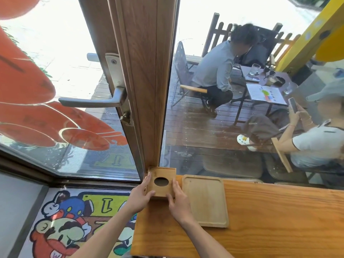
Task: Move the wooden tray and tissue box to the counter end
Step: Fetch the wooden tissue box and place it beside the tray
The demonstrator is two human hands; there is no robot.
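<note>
The wooden tissue box (161, 175), square with a round hole in its top, stands at the far left end of the wooden counter (279, 216), against the window frame. My left hand (140, 197) grips its left side and my right hand (178, 201) grips its right side and front edge. The flat wooden tray (206, 200) with a raised rim lies on the counter directly to the right of the box, almost touching it. No tissue shows in the hole.
A wooden post (147, 81) and a glass door with a metal handle (93, 101) rise behind the counter end. Left of the counter lies a cartoon floor mat (74, 220). Two people sit at a table outside the window.
</note>
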